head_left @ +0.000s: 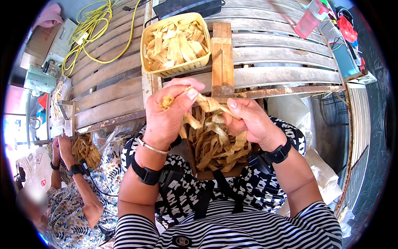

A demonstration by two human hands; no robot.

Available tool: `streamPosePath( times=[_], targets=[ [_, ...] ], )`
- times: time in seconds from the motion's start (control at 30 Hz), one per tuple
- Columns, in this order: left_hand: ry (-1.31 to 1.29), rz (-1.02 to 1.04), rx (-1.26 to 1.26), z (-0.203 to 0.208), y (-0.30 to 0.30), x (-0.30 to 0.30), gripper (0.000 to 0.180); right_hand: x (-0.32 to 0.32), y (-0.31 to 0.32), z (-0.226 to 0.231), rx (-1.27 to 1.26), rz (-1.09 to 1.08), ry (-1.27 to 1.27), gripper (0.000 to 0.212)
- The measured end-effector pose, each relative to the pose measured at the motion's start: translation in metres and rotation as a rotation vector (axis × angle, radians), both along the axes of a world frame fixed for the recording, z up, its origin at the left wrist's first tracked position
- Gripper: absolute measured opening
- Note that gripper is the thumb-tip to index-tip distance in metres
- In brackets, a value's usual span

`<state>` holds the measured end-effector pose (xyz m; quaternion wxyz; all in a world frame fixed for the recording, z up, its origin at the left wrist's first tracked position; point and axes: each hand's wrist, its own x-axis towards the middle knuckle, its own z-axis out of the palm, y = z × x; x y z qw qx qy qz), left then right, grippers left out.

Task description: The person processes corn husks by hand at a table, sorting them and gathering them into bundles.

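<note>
Two sets of fingers (191, 94) (237, 108) gripping a tan strip (209, 103), slatted wooden table (286, 76), yellow cable (106, 17)

From the right grip (253, 124), a basket (182, 68) and wooden block (222, 68) stood at eleven o'clock; bare worktop (282, 76) lay open at one.

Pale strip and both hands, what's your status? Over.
Left hand: closed on strip. Right hand: pinching the same strip. Strip: twisted, spanning the hands above the box. Nothing seen blocking either hand.
</note>
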<state>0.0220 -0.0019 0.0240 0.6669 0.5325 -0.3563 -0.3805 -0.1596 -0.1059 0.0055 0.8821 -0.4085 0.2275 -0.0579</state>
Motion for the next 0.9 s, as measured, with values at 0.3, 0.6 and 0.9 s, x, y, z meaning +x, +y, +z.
streamPosePath(
  times=[0.3,0.6,0.9],
  targets=[
    [0.276,-0.276,0.331,-0.014,-0.007,-0.008,0.017,0.006,0.001,-0.011,-0.257,-0.092,0.241,0.027],
    [0.17,-0.067,0.335,-0.029,-0.042,-0.01,0.019,0.016,-0.038,-0.025,-1.067,-0.442,0.322,0.022],
    [-0.531,0.192,0.215,-0.069,-0.057,0.006,0.019,0.038,-0.044,-0.04,-1.647,-0.532,0.679,0.017]
  ],
)
